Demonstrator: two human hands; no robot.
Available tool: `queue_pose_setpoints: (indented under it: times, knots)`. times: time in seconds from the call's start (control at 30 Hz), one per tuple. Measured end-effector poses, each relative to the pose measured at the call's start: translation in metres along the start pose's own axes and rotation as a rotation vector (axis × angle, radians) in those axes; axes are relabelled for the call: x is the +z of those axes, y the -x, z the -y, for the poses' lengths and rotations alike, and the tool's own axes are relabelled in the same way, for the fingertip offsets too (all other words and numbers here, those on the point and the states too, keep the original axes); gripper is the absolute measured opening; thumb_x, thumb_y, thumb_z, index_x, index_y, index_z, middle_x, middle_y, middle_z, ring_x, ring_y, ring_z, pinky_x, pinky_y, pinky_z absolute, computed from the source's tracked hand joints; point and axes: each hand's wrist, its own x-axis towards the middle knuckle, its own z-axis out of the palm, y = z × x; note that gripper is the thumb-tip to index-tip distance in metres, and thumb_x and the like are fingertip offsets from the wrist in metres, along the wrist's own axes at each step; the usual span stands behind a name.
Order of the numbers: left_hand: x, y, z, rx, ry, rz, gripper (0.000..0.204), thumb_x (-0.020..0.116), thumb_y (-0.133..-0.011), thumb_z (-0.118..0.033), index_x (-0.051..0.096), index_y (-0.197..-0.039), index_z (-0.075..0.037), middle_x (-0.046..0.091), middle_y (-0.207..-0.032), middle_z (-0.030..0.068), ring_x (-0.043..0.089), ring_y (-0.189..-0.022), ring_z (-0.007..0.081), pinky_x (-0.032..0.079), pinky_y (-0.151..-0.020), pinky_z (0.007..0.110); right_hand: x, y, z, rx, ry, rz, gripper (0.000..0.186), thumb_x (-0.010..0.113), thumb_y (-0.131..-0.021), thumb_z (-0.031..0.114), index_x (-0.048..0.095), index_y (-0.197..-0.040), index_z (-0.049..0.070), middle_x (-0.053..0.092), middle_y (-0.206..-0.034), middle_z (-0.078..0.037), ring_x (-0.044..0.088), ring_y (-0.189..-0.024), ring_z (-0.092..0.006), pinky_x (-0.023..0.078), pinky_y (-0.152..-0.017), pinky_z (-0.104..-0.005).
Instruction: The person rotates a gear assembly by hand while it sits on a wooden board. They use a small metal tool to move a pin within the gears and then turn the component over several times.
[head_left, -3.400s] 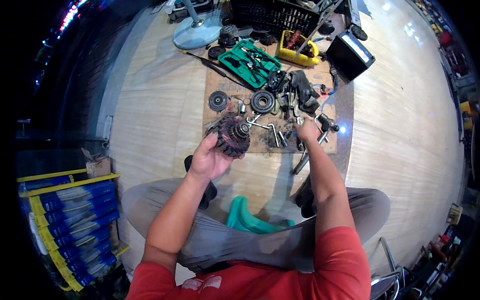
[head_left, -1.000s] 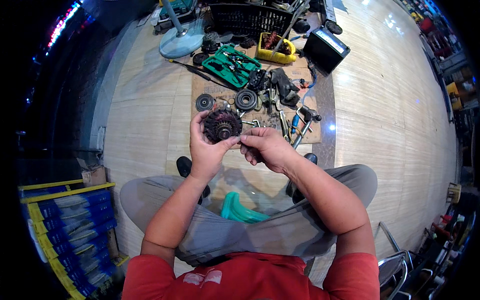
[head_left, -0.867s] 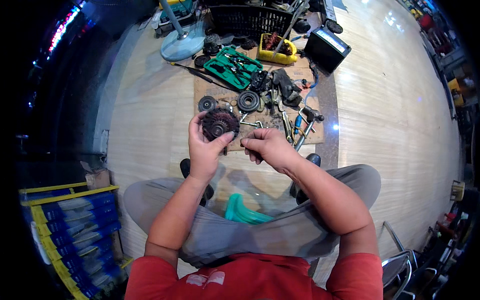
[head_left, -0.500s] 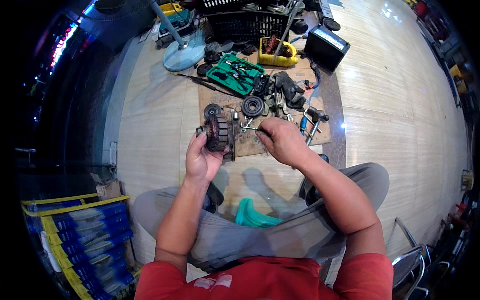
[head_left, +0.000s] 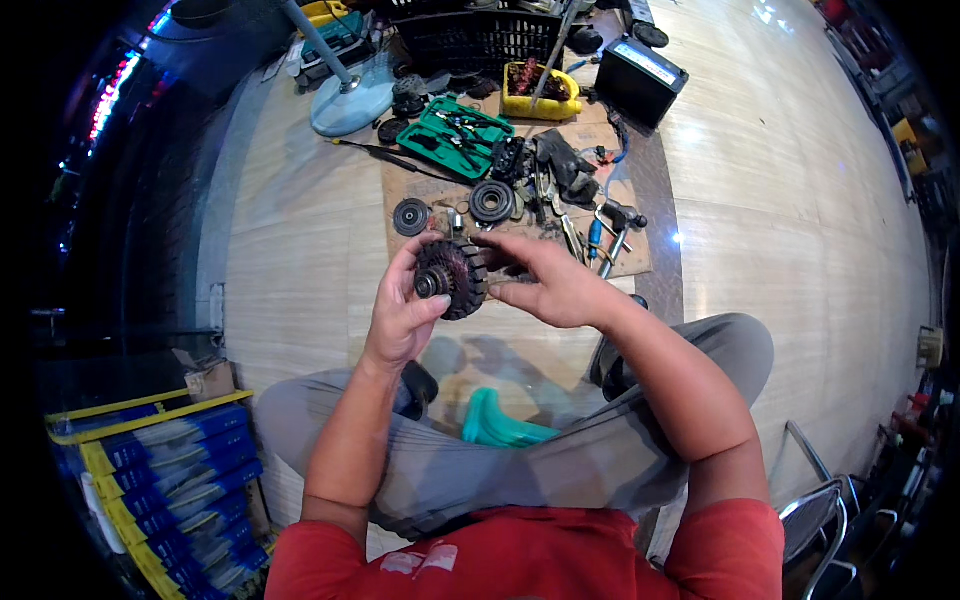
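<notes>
My left hand (head_left: 400, 310) grips a dark toothed rotor (head_left: 462, 280) with a reddish winding, thumb across its near face. My right hand (head_left: 545, 285) is at the rotor's right rim, thumb and index finger apart; whether they touch it I cannot tell, and the other fingers are partly hidden. Behind the rotor, on a cardboard sheet (head_left: 630, 260), lie two round black parts (head_left: 492, 203), a small metal cylinder, a blue-handled tool (head_left: 595, 238), a hammer (head_left: 625, 216) and a dark glove (head_left: 568, 165).
A green tool case (head_left: 450, 140), yellow cut-open container (head_left: 542, 98), black battery (head_left: 642, 82) and black crate (head_left: 480, 45) sit at the back, beside a pole's round base (head_left: 335, 115). Stacked blue-yellow boxes (head_left: 175, 470) stand at left; chair frames (head_left: 830, 510) at lower right. My crossed legs surround a green plastic object (head_left: 500, 425).
The rotor has been turned in my left hand over the last seconds. My right hand came from the tools at right to the rotor, and its fingers have spread since half a second ago.
</notes>
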Motion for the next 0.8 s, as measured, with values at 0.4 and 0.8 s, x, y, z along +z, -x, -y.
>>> queue_pose_setpoints:
  times: [0.4,0.8]
  knots:
    - [-0.006,-0.001,-0.008,-0.112,-0.103,0.05,0.079,0.074,-0.07,-0.01,0.037,-0.138,0.004,0.06,-0.118,0.0129,0.061,-0.108,0.02,0.048,-0.098,0.034,-0.024,-0.002,0.01,0.129,0.064,-0.016,0.025,0.063,-0.088,0.012,0.068,-0.111,0.004,0.069,-0.083,-0.018,0.066,-0.075,-0.0287,0.052,-0.073,-0.0362]
    - [-0.017,-0.01,0.009,0.072,-0.225,-0.448,0.052,0.066,-0.084,0.003,0.042,-0.13,0.001,0.063,-0.111,0.0116,0.064,-0.098,0.0175,0.054,-0.086,0.034,-0.02,0.002,0.027,0.015,0.272,0.227,0.019,0.064,-0.09,0.018,0.069,-0.095,0.001,0.068,-0.081,-0.017,0.067,-0.075,-0.0307,0.052,-0.069,-0.0387]
